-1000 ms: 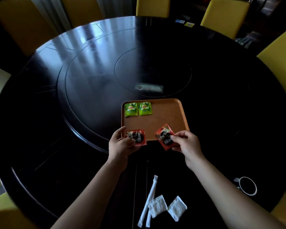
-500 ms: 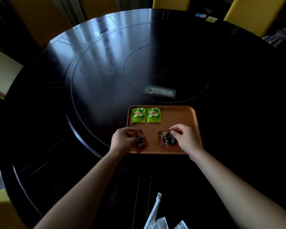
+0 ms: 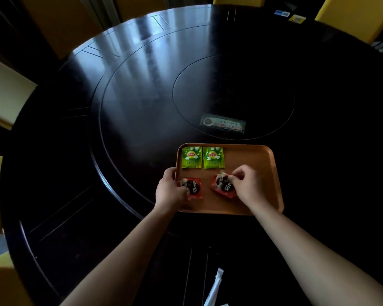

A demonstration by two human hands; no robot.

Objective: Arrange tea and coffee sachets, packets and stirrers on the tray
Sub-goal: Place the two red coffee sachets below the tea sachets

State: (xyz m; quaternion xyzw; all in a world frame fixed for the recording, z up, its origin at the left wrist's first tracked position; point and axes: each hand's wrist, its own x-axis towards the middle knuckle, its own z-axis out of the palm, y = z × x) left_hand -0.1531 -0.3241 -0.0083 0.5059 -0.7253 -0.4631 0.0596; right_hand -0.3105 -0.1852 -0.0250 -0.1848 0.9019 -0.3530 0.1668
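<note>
On the orange tray (image 3: pixel 261 164), the left hand (image 3: pixel 171 192) pinches one red Nescafé sachet (image 3: pixel 192 188) and the right hand (image 3: pixel 247 186) the other (image 3: pixel 222 187), tilted. The right should square it beneath the green Lipton packets (image 3: pixel 202 157) before letting go.

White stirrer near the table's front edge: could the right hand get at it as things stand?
Probably yes, once freed. The right hand is on a red coffee sachet on the tray; nothing visibly blocks the white stirrer lying nearer the person.
</note>
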